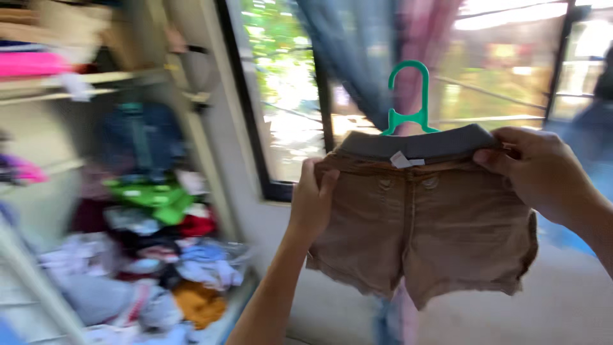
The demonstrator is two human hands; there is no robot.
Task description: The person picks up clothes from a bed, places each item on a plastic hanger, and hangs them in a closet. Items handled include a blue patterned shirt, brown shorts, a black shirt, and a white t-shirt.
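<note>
Shelves [76, 80]: upper left of the frame, blurred, carrying folded cloth in pink and other colours.
Clothes pile [153, 255]: lower left of the frame, a loose heap in green, red, white, blue and orange; single items cannot be told apart.
Window frame [246, 115]: dark, left of centre, with bright greenery behind the glass.
Left hand [311, 201]: centre of the frame, arm rising from the bottom edge. Fingers are clamped on the left edge of the shorts, thumb on the near face, other fingers hidden behind the fabric.
Shorts [424, 230]: brown, right of centre, held up flat in the air between both hands, grey waistband at the top with a small white tag.
Hanger [408, 96]: green plastic, hook upright above the waistband, lower part hidden inside the shorts.
Curtain [377, 45]: blue and pink, top centre, behind the hanger.
Right hand [536, 169]: right of the frame. Fingers are closed together on the right end of the waistband.
</note>
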